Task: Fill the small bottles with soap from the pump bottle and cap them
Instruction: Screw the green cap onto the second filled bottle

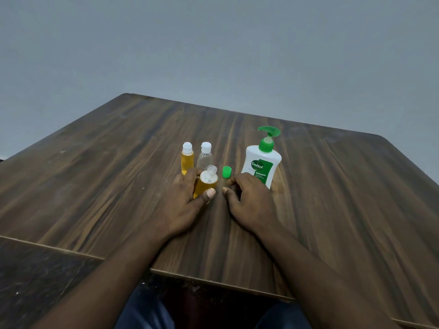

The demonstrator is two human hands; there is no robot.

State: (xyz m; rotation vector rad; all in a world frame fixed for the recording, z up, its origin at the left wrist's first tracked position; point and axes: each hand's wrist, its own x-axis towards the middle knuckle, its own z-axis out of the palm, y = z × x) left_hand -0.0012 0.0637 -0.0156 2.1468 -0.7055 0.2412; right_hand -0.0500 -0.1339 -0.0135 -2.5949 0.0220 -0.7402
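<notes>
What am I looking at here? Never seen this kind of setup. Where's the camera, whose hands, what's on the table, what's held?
No machine here: a person works with bare hands. There is one picture, from a wide-angle camera worn on the person's head, looking forward and down, so both arms enter from the bottom edge. On the wooden table stand a white pump bottle with a green pump, a capped yellow bottle and, beside it, a capped clear bottle that looks empty. A loose green cap stands between the small bottles and the pump bottle. The left hand holds an uncapped bottle of yellow soap, leaning. The right hand rests on the table just short of the green cap, fingers loosely curled, holding nothing.
</notes>
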